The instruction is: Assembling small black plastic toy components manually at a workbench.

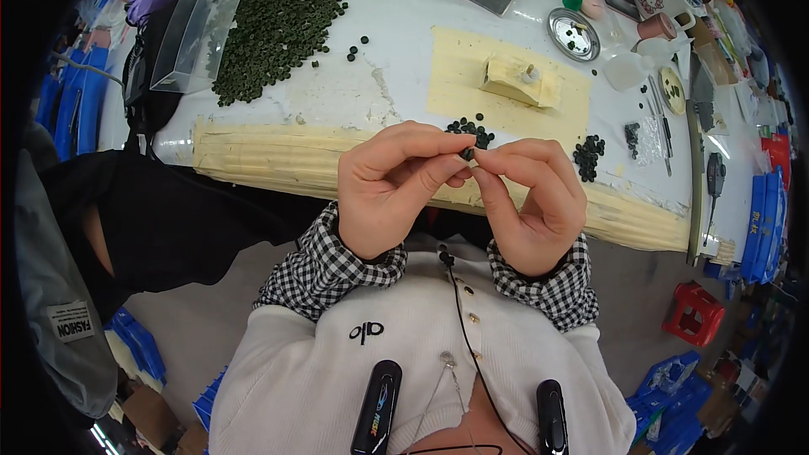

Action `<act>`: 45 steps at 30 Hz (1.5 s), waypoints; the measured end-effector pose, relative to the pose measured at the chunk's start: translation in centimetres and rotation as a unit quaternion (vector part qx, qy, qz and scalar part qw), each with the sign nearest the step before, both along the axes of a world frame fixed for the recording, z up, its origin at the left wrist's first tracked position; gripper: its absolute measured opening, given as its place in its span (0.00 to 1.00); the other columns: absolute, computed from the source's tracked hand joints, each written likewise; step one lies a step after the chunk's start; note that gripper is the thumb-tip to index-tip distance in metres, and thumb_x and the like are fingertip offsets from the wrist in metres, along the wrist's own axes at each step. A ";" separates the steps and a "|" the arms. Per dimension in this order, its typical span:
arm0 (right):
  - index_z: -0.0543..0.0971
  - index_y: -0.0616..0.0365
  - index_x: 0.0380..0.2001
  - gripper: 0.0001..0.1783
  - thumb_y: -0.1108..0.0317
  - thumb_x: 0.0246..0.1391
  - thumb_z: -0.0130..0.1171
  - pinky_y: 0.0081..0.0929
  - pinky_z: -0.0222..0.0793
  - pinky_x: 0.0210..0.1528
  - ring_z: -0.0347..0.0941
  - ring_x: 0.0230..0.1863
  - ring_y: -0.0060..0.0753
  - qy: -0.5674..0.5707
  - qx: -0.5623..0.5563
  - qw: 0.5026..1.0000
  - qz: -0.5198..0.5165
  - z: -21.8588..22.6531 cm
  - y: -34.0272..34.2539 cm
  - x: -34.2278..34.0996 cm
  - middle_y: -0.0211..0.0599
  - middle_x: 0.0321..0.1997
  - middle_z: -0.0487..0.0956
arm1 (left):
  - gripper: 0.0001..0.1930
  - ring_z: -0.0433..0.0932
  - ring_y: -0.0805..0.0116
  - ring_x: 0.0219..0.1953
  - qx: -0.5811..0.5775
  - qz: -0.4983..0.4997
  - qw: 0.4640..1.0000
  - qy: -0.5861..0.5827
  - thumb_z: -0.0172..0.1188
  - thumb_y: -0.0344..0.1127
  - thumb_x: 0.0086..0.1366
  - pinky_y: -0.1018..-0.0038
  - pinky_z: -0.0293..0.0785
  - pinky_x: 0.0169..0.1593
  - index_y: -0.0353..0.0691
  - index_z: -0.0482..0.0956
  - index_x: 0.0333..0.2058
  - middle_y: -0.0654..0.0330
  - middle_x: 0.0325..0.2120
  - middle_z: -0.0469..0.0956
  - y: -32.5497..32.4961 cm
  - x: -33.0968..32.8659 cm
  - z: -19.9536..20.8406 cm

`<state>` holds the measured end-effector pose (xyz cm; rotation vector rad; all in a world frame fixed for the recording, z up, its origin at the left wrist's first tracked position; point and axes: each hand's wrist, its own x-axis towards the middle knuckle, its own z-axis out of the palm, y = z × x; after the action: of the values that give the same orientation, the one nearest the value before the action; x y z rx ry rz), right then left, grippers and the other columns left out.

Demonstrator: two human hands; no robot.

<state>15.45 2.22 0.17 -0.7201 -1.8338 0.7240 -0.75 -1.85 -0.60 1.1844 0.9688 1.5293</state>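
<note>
Our left hand and right hand together pinch a small, dark-green, partly hidden piece near the white counter edge, presumably because something so tiny needs steadying from both sides.

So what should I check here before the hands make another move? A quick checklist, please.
1. Small dark piece held: ok; it is pinched between the fingertips of the left hand and right hand.
2. Piece free of flaws: cannot tell; fingers cover much of it.
3. Sleeves clear of the fingers: ok; the checked cuffs sit back around the wrists.
4. Loose pieces all gathered: not ok; a few strays lie apart from the big green heap.
5. Yellowish block clear of the hands: ok; it sits beyond them on a yellow sheet.
</note>
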 end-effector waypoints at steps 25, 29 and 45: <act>0.81 0.63 0.36 0.13 0.84 0.44 0.64 0.21 0.73 0.37 0.77 0.34 0.31 0.007 -0.012 1.000 0.013 0.1 -0.1 0.0 0.40 0.35 0.78 | 0.12 0.79 0.72 0.38 0.011 -0.014 1.000 -0.025 0.57 0.17 0.60 0.81 0.78 0.42 0.28 0.78 0.43 0.54 0.37 0.77 0.0 -0.3 -0.4; 0.81 0.63 0.37 0.13 0.84 0.44 0.64 0.21 0.72 0.37 0.77 0.34 0.31 0.005 -0.011 1.000 0.014 0.2 -0.1 0.0 0.40 0.35 0.78 | 0.11 0.79 0.72 0.37 0.011 -0.010 0.999 -0.030 0.57 0.17 0.60 0.81 0.78 0.42 0.28 0.78 0.43 0.54 0.37 0.77 0.0 -0.3 -0.3; 0.81 0.63 0.39 0.15 0.84 0.45 0.62 0.21 0.72 0.37 0.77 0.34 0.30 -0.001 -0.011 1.000 0.023 0.5 -0.1 -0.1 0.40 0.35 0.78 | 0.12 0.79 0.72 0.37 0.014 -0.008 1.000 -0.023 0.57 0.16 0.59 0.81 0.79 0.42 0.28 0.78 0.43 0.54 0.37 0.77 0.1 -0.5 -0.3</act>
<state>15.32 2.10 0.63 -0.6954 -1.8513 0.7745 -1.29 -1.75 -0.85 1.1694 0.9093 1.5554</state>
